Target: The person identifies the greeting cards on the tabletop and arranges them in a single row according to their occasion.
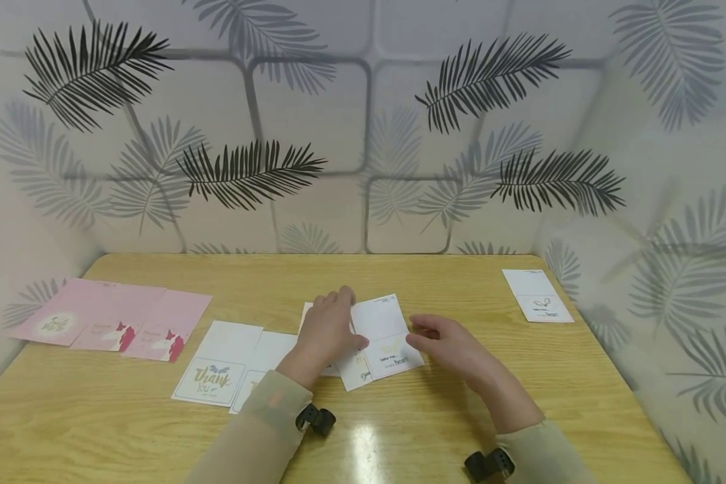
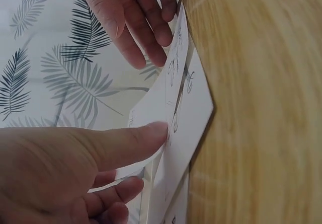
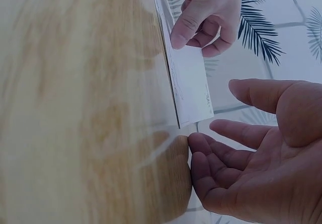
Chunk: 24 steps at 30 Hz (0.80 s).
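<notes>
A white greeting card with gold and dark print lies slightly turned at the middle of the table. My left hand grips its left side, thumb on the printed face. Partly under that card is another white card with gold lettering, and more white card edges show behind my left hand. Just off the card's right edge, my right hand is held with relaxed, slightly bent fingers and holds nothing. In the right wrist view its fingertips are near the card's corner.
To the left, two overlapping white thank-you cards lie partly behind my left sleeve. Several pink cards overlap at the far left. One white card lies near the right edge of the wooden table. A leaf-patterned wall stands behind.
</notes>
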### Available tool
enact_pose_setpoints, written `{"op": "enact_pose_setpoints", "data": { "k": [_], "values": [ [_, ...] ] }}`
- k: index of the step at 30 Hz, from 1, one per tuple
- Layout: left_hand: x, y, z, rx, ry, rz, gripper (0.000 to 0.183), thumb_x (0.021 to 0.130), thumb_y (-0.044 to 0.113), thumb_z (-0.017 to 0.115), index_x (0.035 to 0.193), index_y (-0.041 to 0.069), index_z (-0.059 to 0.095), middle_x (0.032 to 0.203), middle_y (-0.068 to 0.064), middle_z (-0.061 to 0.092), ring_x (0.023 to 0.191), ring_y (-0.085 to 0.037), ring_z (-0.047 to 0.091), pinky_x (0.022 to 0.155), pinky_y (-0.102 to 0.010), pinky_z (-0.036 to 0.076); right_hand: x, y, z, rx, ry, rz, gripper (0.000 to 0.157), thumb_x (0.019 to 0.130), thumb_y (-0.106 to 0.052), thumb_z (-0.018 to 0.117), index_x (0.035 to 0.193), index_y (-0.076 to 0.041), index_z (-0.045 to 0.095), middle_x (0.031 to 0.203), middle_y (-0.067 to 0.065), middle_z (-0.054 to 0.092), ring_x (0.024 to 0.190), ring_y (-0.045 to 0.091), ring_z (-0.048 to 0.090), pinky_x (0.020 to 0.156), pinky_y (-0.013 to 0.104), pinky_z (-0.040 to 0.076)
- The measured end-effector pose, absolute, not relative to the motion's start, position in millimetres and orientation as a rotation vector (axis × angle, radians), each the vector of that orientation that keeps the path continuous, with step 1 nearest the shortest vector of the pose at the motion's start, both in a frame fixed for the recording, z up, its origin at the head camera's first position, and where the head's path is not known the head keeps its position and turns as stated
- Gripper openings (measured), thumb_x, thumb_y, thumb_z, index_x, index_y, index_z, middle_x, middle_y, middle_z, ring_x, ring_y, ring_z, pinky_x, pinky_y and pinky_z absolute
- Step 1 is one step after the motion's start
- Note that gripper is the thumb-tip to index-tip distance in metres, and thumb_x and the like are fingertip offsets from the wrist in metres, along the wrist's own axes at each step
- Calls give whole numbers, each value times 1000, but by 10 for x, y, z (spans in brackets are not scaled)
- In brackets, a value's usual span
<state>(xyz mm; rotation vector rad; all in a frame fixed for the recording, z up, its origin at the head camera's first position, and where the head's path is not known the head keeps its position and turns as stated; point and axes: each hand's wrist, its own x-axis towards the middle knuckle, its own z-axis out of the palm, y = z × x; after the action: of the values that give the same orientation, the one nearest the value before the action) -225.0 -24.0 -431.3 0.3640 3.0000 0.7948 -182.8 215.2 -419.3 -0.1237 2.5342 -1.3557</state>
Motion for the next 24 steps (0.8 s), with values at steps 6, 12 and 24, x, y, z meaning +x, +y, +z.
{"op": "enact_pose_setpoints", "data": {
  "k": [6, 12, 24],
  "values": [
    [-2287, -262, -4349, 331, 2942, 1007, 39, 100, 14, 84, 129, 8, 59, 93, -2, 67, 78, -23, 60, 74, -40, 51, -1826, 2160, -4203, -121, 2543, -1346, 55, 110, -25, 70, 156, 1, 58, 149, 18, 65, 135, 35, 60, 114, 55, 48],
    [-2312, -322, -4274, 234, 2716, 1301, 27, 108, 16, 73, 131, 13, 59, 109, -7, 71, 93, -25, 66, 84, -44, 55, -1833, 2170, -4219, -94, 2536, -1372, 58, 109, -25, 71, 161, -6, 54, 149, 18, 64, 134, 35, 60, 112, 54, 49],
    [-2360, -427, -4191, 170, 2586, 1514, 29, 110, 16, 71, 136, 13, 59, 114, -11, 70, 99, -28, 66, 87, -45, 53, -1855, 2158, -4212, -3, 2510, -1451, 49, 109, -17, 72, 153, -5, 57, 120, 13, 66, 105, 27, 59, 85, 38, 48]
  ]
}}
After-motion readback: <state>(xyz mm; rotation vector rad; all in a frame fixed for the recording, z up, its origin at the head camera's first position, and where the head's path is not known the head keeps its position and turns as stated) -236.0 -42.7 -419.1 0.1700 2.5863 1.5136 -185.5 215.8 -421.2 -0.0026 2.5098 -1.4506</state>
